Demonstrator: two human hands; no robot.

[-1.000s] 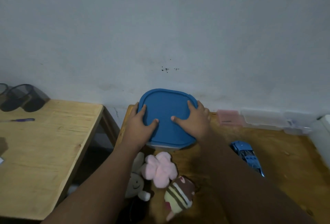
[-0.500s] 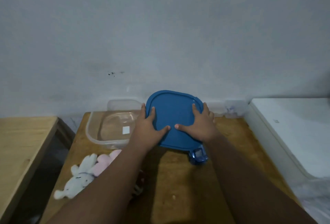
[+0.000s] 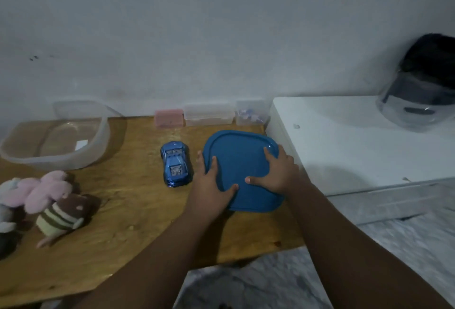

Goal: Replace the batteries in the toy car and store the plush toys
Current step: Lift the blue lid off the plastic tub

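On the wooden worktop I see the left hand and right hand lying flat, fingers spread, on the blue lid; the toy car sits just left.

The left forearm and right forearm are bare along all their visible length, smooth and rounded. The left grip and right grip are bare hands with short fingers and seemingly short nails, as far as the dim, soft picture shows.
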